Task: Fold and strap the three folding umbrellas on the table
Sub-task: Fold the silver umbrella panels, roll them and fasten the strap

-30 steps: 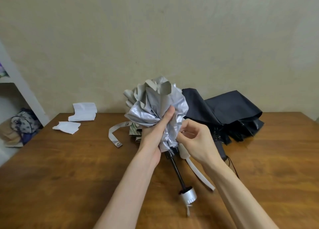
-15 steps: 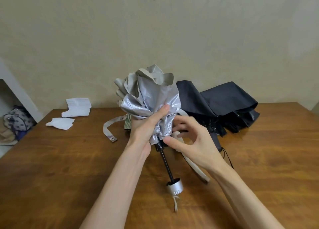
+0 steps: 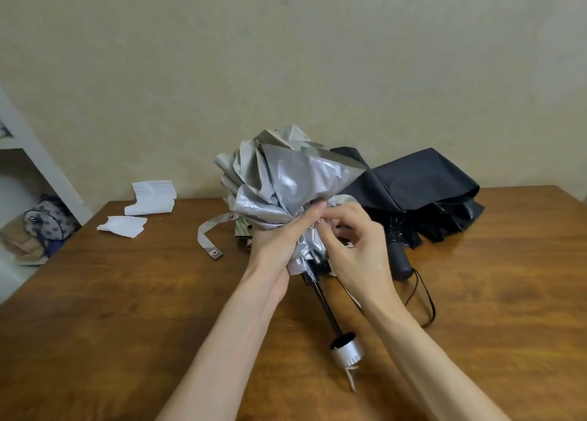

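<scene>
nearest, the round handle (image 3: 347, 351) of the silver umbrella (image 3: 286, 182) points toward the viewer, low over the wooden table (image 3: 127, 325); its black shaft rises away to the hands. the left hand (image 3: 274, 246) is wrapped around the bunched cloth just above the shaft, thumb laid across it. the right hand (image 3: 357, 250) meets it from the other side, fingers curled and pinching at the same gathered cloth. above them the silver cloth flares out loose and crumpled. just behind the left hand a greenish bundle (image 3: 243, 230) is mostly hidden, and a pale strap (image 3: 206, 238) curls on the table beside it. right of the hands lies the black umbrella (image 3: 419, 185), unstrapped. farther left sit white papers (image 3: 152, 198).
</scene>
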### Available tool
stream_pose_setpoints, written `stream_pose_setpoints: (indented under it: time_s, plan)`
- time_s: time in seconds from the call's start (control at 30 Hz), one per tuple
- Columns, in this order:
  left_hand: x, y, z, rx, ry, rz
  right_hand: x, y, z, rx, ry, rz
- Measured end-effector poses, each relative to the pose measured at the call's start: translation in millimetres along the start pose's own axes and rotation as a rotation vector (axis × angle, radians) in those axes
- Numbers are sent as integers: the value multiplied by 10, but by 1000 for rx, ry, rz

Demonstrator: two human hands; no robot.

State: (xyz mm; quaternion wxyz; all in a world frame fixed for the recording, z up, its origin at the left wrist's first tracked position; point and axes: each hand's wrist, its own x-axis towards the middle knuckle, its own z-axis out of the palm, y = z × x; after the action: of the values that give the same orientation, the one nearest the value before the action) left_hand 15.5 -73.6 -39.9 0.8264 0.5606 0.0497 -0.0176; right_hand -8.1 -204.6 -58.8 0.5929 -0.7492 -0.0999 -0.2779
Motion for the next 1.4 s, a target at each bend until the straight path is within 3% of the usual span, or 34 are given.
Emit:
stream_pose_setpoints:
  time_s: [0.13,0.23,0.4,0.5,0.63,0.8,0.93,1.0,1.1,1.23,1.33,1.4]
  plan:
    - [80,29,-32,-67,60,-7,-12,-53,-105,135,-236,162]
    - [164,49,-23,-80,116,-16,-187,-72,-168,185,-235,183]
    - [297,32,-21,-111,250,11,-456,-41,-84,-17,-229,209]
    - [317,-17,-3,-144,329,9,-486,-56,15,-249,-145,99]
    - [287,3,43,-186,316,-11,-484,-75,134,-482,-6,-71]
    - [259,22,25,-124,250,-49,-477,-14,144,-513,64,-240]
    - [229,-72,39,-102,240,-86,-568,62,159,-537,-9,-259]
    - [253,-96,36,-103,261,-71,-533,107,63,-426,-75,-108]
    - [319,-18,1,-144,297,-15,-546,31,-35,-4,-146,175]
    - [330,30,46,-191,309,-29,-471,-26,38,306,71,281]
    - [233,-40,152,-164,286,-63,-159,-79,35,545,129,671]
    - [131,-95,241,-141,248,-83,-8,-62,-11,567,235,707]
